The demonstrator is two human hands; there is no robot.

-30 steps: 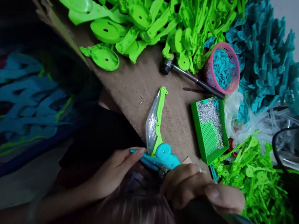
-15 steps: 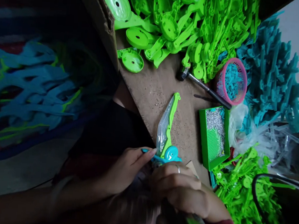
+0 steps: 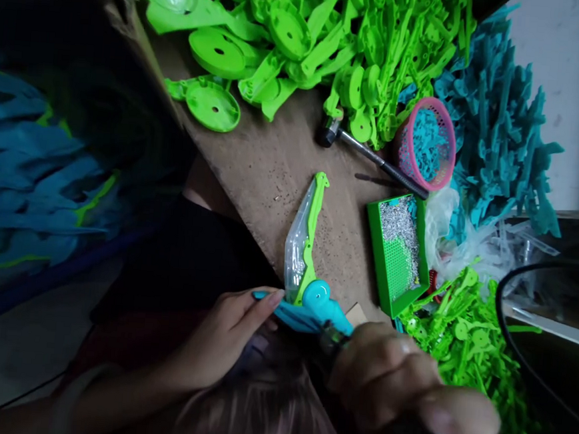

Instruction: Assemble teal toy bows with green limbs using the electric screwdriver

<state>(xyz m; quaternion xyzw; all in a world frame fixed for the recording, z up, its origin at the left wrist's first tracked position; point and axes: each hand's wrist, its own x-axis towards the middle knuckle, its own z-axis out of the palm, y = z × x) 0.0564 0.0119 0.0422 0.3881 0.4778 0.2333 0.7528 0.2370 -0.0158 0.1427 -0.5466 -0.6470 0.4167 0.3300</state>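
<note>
A plastic toy piece lies at the table edge, with a clear curved shell (image 3: 295,257), a bright green spine (image 3: 313,222) and a blue end part (image 3: 307,312) with a round cap. My left hand (image 3: 230,329) pinches the pointed left end of that blue part between thumb and fingers. In my right hand (image 3: 397,379), the fingers wrap round a dark tool that looks like a power screwdriver (image 3: 333,335). Its nose meets the right side of the blue part. Most of the tool's body is hidden by the hand or blurred.
Green plastic parts (image 3: 288,33) are heaped at the back, blue parts (image 3: 497,120) at the back right. A hammer (image 3: 374,158) lies beside a pink basket (image 3: 428,144) of small blue pieces. A green tray (image 3: 383,271) holds small silver pieces. More green parts (image 3: 460,337) and a black cable (image 3: 505,314) are right.
The view has shifted, so the table things sit further left. My right hand has moved right relative to the blue part, uncovering more of it and the tool's nose. My left hand keeps its pinch.
</note>
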